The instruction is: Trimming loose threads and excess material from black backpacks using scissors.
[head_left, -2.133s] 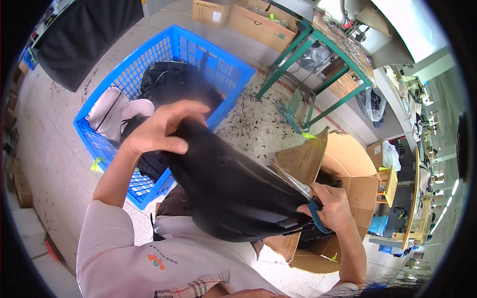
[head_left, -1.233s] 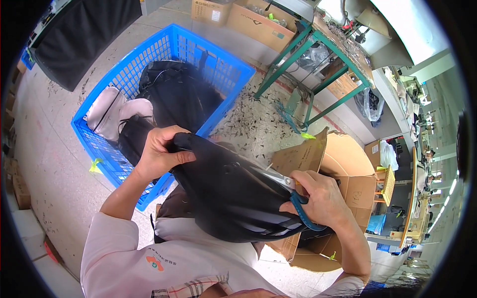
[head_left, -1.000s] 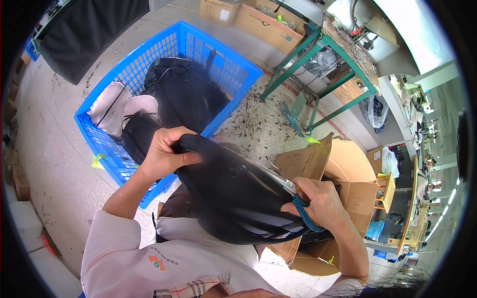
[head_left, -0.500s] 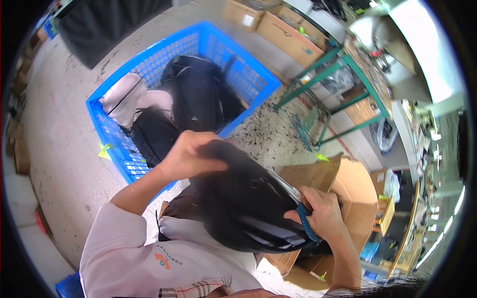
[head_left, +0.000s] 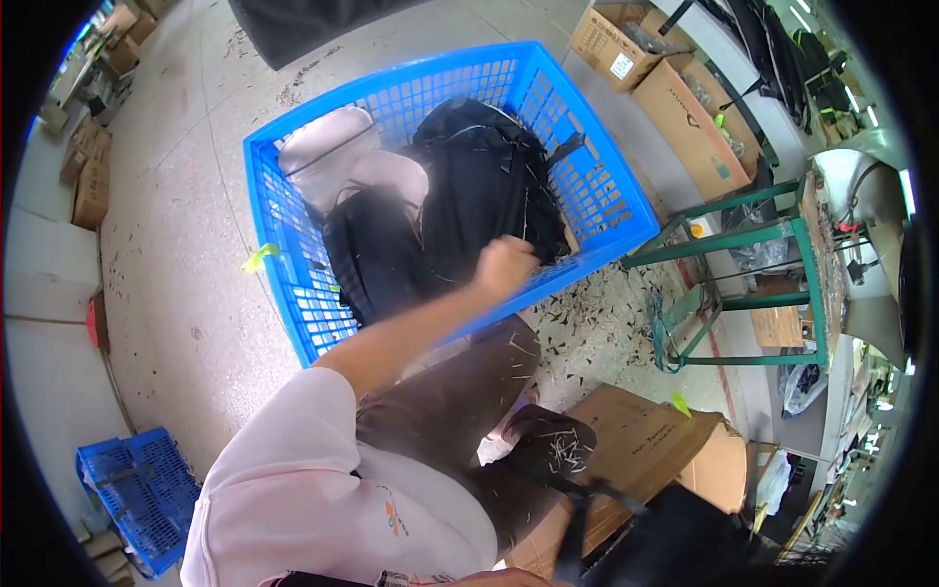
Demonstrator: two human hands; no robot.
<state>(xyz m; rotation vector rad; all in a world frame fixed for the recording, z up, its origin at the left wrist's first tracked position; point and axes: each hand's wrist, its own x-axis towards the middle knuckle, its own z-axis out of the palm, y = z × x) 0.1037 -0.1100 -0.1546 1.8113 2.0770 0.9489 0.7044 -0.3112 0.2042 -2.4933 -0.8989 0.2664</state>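
Note:
My left hand (head_left: 507,266) reaches over the near right side of a blue plastic basket (head_left: 391,70). Its fingers look curled and are somewhat blurred; whether it grips anything cannot be made out. Closest to it is a black backpack (head_left: 474,186) inside the basket. Another black bag (head_left: 377,245) and pale pink padded pieces (head_left: 328,152) lie to its left. At the lower right, a black fabric item with straps (head_left: 675,538) hangs by an opened cardboard box (head_left: 641,440), blurred and partly cut off. My right hand is out of view.
Dark scraps and thread clippings (head_left: 597,323) litter the floor beside the basket. A green metal-framed stand (head_left: 724,245) is at the right, with cardboard boxes (head_left: 694,127) behind it. Folded blue crates (head_left: 137,489) lie at the lower left. White thread bits cling to my knee (head_left: 562,450).
Both hands held the black bag over my lap, the right with blue-handled scissors. Now the bag is down at the lower right, the left hand is over the basket, and the right hand has left view.

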